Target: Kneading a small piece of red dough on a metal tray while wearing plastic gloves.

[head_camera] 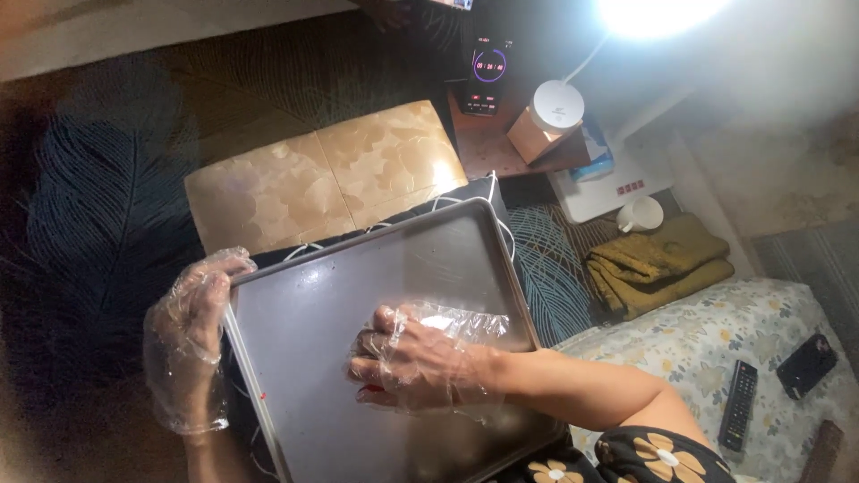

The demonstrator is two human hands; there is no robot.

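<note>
A large grey metal baking tray (447, 259) lies tilted across my lap. My left hand (192, 335), in a loose clear plastic glove, grips the tray's left rim near its far corner. My right hand (416, 362), also in a clear plastic glove, presses flat on the tray's inner surface near the middle. Something small and red (374, 388) shows under its fingers; I cannot tell what it is. A tiny red speck (263, 394) sits on the tray near the left rim.
A gold patterned cushion (327, 179) lies beyond the tray. A phone (486, 76) and a white round lamp base (557, 105) stand on a small wooden table. A folded olive towel (658, 264), a white cup (642, 215), a remote (739, 404) and a dark phone (807, 365) lie at right.
</note>
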